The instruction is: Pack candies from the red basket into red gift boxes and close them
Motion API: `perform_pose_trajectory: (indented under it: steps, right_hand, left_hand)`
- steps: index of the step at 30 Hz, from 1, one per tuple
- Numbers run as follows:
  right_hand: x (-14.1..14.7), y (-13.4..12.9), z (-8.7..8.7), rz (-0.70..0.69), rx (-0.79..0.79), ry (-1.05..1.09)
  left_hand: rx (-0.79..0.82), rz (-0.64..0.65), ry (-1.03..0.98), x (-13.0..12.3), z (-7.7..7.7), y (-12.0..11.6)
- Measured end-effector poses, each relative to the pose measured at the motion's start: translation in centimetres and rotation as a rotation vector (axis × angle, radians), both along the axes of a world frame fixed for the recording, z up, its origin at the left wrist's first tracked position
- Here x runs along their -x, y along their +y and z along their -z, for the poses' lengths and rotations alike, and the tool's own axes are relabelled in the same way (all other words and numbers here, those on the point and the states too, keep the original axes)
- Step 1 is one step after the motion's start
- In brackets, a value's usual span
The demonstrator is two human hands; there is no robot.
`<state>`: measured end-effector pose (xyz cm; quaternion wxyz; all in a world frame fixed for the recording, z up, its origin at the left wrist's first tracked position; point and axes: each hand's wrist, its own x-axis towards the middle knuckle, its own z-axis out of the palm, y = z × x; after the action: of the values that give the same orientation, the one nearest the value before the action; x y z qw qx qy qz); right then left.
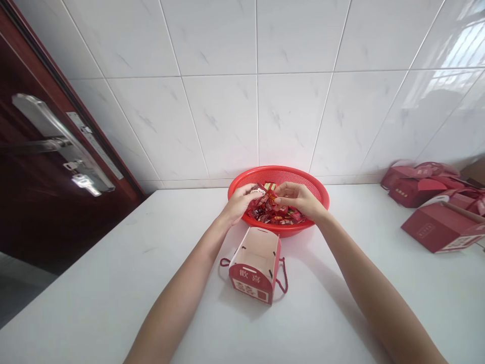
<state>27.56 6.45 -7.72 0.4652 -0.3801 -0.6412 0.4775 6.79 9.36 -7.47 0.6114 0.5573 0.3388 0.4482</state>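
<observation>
Over a red plastic basket (280, 171) that holds several wrapped candies (282, 218), both hands are close together. My left hand (241, 200) pinches wrapped candy (258, 190) in dark red wrapping with a pale label. Facing it, my right hand (297, 199) has its thumb and forefinger closed at a small red-and-yellow wrapped piece (272, 197); its other fingers are curled. In front of the basket stands a small red gift box (250, 283), its top open and its inside pale, with dark red cord loops at both sides.
Several red gift boxes (441, 227) are piled on the right side of the white table (174, 303). Behind the basket rises a white tiled wall (223, 121). A dark red door (45, 177) with a metal handle and keys is at the left.
</observation>
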Motion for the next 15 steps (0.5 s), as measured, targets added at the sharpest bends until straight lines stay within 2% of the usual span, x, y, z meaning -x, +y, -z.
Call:
perform_pose_trajectory:
  steps: [15]
  right_hand:
    - [0.43,0.65,0.58,0.083,-0.259,-0.185]
  left_hand:
    - [-0.132,0.05,0.137,0.6,0.24,0.1]
